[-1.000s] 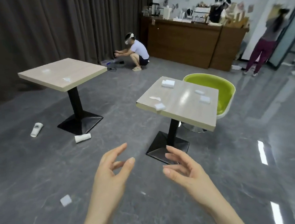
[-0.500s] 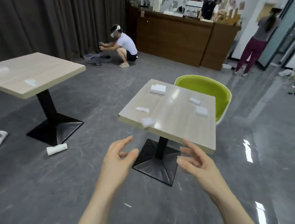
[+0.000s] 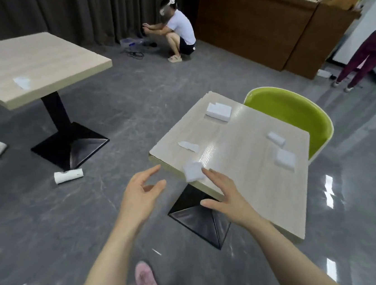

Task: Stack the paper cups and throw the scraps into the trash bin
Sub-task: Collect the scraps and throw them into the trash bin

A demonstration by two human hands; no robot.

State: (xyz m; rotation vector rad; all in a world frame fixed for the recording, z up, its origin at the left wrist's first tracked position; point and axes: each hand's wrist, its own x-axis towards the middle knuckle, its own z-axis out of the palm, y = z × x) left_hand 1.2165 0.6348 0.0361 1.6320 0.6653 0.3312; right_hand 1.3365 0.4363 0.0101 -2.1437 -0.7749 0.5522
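Both hands are empty, the right hand (image 3: 226,195) with an open grip just short of the paper scrap (image 3: 194,171) at the desk (image 3: 243,159) edge, the left hand (image 3: 141,195) loose beside, ready to pick it up.

Looks like a small cafe or break room: two square wood-top pedestal tables (image 3: 30,64) on a polished grey floor (image 3: 39,231), a lime green shell chair (image 3: 297,114), a long dark wood service bar (image 3: 250,23) loaded with drink gear, and dark curtains (image 3: 60,13) along the wall.
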